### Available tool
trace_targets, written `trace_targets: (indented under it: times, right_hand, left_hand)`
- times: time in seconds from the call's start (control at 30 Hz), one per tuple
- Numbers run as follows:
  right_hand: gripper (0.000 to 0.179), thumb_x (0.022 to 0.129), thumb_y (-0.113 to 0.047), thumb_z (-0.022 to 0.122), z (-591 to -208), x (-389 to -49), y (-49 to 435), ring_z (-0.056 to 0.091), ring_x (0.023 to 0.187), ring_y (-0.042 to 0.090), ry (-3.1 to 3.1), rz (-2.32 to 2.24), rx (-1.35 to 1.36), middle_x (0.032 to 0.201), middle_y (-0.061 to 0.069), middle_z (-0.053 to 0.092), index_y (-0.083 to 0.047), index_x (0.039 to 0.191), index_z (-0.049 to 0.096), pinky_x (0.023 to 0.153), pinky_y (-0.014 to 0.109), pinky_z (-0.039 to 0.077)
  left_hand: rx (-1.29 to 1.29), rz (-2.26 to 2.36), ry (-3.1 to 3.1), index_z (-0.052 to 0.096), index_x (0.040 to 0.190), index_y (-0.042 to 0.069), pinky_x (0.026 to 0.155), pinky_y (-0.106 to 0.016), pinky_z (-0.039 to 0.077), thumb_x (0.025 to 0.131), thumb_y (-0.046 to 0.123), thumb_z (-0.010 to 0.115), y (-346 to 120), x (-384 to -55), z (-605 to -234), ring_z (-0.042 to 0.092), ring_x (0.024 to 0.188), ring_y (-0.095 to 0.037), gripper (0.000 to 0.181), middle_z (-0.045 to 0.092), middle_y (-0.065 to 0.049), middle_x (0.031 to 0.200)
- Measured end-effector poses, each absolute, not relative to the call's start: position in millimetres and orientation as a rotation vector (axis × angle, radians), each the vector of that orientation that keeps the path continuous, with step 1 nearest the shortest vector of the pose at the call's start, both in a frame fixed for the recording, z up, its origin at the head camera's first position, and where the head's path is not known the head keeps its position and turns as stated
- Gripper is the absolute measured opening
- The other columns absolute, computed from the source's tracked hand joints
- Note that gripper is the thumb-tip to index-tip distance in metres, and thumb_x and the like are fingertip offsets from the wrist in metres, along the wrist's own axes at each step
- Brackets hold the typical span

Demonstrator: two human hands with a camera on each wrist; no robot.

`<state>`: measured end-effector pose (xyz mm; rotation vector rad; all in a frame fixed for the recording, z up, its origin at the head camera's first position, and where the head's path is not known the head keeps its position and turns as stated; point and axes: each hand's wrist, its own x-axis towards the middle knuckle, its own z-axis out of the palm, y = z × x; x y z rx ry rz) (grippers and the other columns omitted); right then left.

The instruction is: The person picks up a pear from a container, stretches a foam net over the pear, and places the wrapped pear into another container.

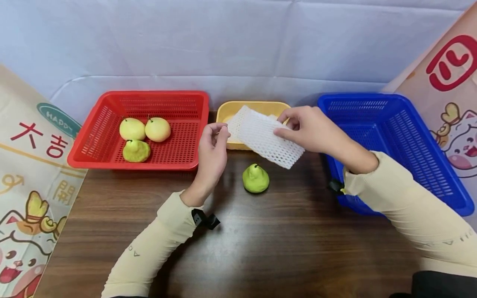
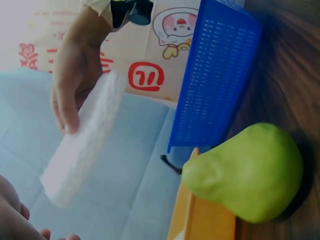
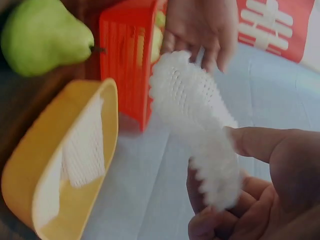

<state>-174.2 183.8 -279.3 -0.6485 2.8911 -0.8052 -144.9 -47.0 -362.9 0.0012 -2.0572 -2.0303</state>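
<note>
My right hand (image 1: 309,128) pinches a white foam fruit net (image 1: 273,136) between thumb and fingers, above the front of a yellow box. Flattened, the net (image 3: 192,112) shows its mesh and scalloped edge in the right wrist view. My left hand (image 1: 213,159) is raised left of the net with bent, loose fingers. A gap separates those fingers from the net (image 2: 82,145) in the left wrist view, and they hold nothing. Below the net, a green pear (image 1: 255,179) stands upright on the table, stem up, touched by neither hand.
A red basket (image 1: 160,166) at the left holds three yellow-green pears. Behind the green pear stands the yellow box (image 3: 32,155) with more white nets (image 3: 85,150) inside. A blue basket (image 1: 372,97) is at the right, partly behind the right forearm. A pale cloth (image 1: 186,41) hangs behind.
</note>
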Motion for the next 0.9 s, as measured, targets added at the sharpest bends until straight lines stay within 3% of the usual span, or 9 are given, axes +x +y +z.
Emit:
trace_targets:
  times: [0.17, 0.4, 0.63, 0.9]
  right_hand:
    - [0.017, 0.093, -0.023, 0.076, -295, -157, 184, 0.061, 0.062, 0.015, 2.873, -0.841, -0.602, 0.070, 0.001, 0.069, -0.007, 0.094, 0.072, 0.058, 0.031, 0.046]
    - [0.016, 0.092, -0.022, 0.077, -307, -144, 181, 0.059, 0.056, 0.011, 2.849, -0.881, -0.587, 0.064, -0.003, 0.065, -0.008, 0.092, 0.071, 0.052, 0.028, 0.045]
    - [0.015, 0.091, -0.021, 0.077, -309, -140, 179, 0.060, 0.055, 0.011, 2.848, -0.895, -0.574, 0.063, -0.003, 0.065, -0.007, 0.092, 0.071, 0.049, 0.027, 0.045]
    - [0.016, 0.094, -0.024, 0.076, -307, -135, 179, 0.059, 0.060, 0.012, 2.749, -0.964, -0.593, 0.066, -0.004, 0.066, -0.009, 0.095, 0.071, 0.053, 0.026, 0.045]
  left_hand:
    - [-0.177, -1.925, -2.180, 0.065, 0.120, -0.004, 0.072, -0.022, 0.045, 0.105, 0.011, 0.055, -53, -142, -361, 0.061, 0.091, -0.027, 0.024, 0.065, -0.017, 0.104]
    - [-0.342, -1.864, -2.396, 0.068, 0.122, -0.003, 0.074, -0.026, 0.051, 0.105, 0.016, 0.056, -54, -141, -364, 0.065, 0.087, -0.023, 0.028, 0.071, -0.015, 0.103]
    - [-0.407, -1.819, -2.445, 0.072, 0.113, -0.001, 0.075, -0.027, 0.056, 0.100, 0.012, 0.065, -52, -141, -365, 0.069, 0.088, -0.020, 0.020, 0.073, -0.012, 0.100]
    - [-0.420, -1.753, -2.458, 0.073, 0.102, 0.000, 0.074, -0.035, 0.054, 0.095, 0.010, 0.072, -56, -145, -364, 0.064, 0.083, -0.019, 0.013, 0.072, -0.011, 0.091]
